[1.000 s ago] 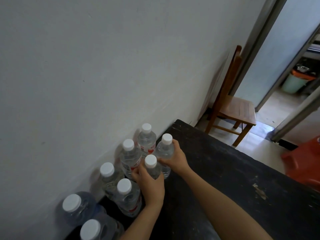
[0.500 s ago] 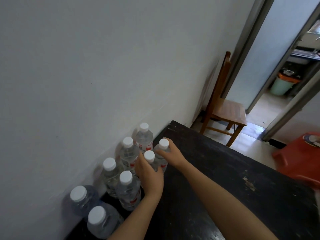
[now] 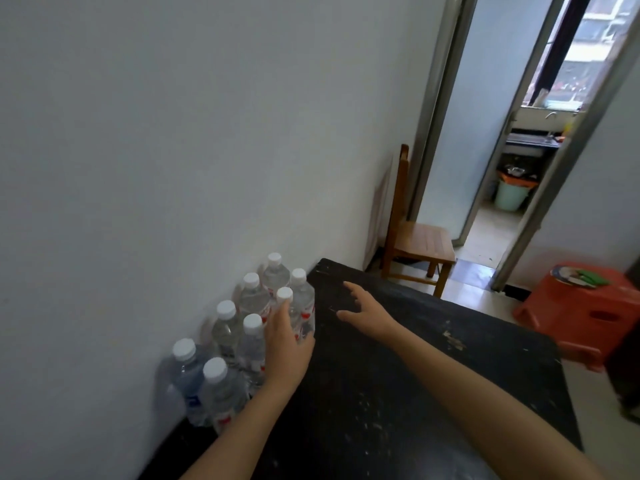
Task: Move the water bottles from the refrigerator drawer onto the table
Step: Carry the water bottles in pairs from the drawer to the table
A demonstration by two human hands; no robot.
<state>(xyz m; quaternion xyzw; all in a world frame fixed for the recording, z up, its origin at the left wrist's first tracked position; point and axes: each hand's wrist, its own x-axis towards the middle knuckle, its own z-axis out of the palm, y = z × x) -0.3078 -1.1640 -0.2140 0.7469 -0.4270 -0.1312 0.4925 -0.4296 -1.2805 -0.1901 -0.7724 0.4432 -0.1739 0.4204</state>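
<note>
Several clear water bottles (image 3: 254, 299) with white caps and red labels stand in two rows against the white wall, on the left side of a black table (image 3: 398, 375). My left hand (image 3: 287, 344) is wrapped around one bottle (image 3: 289, 308) in the row nearer me, which stands upright on the table. Right of the bottles, my right hand (image 3: 365, 311) hovers over the tabletop with its fingers spread, holding nothing. The far-right bottle (image 3: 302, 289) that it held stands alone. No refrigerator drawer is in view.
A wooden chair (image 3: 415, 237) stands beyond the table's far end by the wall. A red plastic stool (image 3: 585, 310) with a plate on it sits to the right. An open doorway (image 3: 512, 133) leads to a room with a green bin.
My right hand has let go of the far-right bottle and drawn away to the right, fingers spread. My left hand still grips its bottle. The view has tilted upward.
</note>
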